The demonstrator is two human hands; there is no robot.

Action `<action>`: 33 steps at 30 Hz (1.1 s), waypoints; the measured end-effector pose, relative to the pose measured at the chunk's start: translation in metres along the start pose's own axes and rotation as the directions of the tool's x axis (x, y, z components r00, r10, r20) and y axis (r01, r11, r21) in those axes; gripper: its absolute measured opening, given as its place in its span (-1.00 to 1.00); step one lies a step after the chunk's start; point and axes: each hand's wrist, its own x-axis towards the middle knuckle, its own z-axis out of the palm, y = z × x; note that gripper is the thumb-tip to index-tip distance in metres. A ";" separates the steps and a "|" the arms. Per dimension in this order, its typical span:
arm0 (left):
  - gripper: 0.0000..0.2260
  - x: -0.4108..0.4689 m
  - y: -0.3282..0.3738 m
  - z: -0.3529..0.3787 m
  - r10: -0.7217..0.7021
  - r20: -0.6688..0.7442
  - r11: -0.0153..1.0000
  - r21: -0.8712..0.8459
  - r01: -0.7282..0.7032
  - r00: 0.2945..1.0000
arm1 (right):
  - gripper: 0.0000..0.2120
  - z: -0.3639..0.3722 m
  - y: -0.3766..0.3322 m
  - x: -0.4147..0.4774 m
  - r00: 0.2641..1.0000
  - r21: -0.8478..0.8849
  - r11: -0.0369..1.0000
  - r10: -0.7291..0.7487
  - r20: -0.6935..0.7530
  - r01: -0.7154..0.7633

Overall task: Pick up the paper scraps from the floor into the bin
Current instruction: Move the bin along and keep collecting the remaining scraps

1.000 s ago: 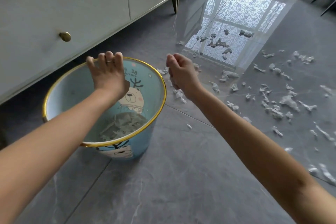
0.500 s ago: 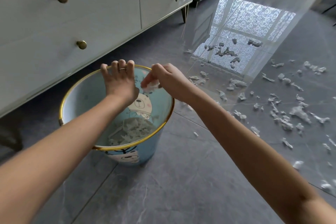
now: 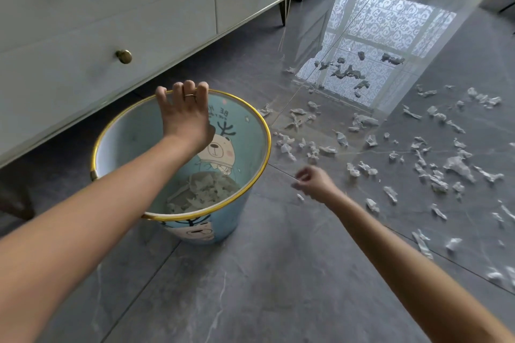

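Observation:
A light-blue bin with a gold rim (image 3: 266,131) and a bear picture stands on the grey tiled floor. Several crumpled paper scraps (image 3: 206,189) lie at its bottom. My left hand (image 3: 185,117) reaches across the opening, its fingers curled over the far rim. My right hand (image 3: 315,182) is low to the right of the bin, blurred, with loose fingers holding nothing I can see. A small scrap (image 3: 300,197) lies on the floor just below its fingertips. Many more white scraps (image 3: 434,175) are scattered over the floor to the right.
A white cabinet (image 3: 139,22) with brass knobs runs along the left behind the bin, on thin legs (image 3: 284,12). A bright window reflection (image 3: 384,36) on the glossy floor at the back holds several scraps.
My right hand was over the bin with a scrap half a second ago. It has since swung down and right to the floor beside the bin. My left hand stays on the rim.

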 end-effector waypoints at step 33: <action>-0.45 0.003 -0.002 -0.002 0.014 0.027 1.000 0.020 -0.014 1.000 | -0.86 -0.021 -0.143 -0.055 0.602 -0.018 0.619 -0.769 -0.215 0.785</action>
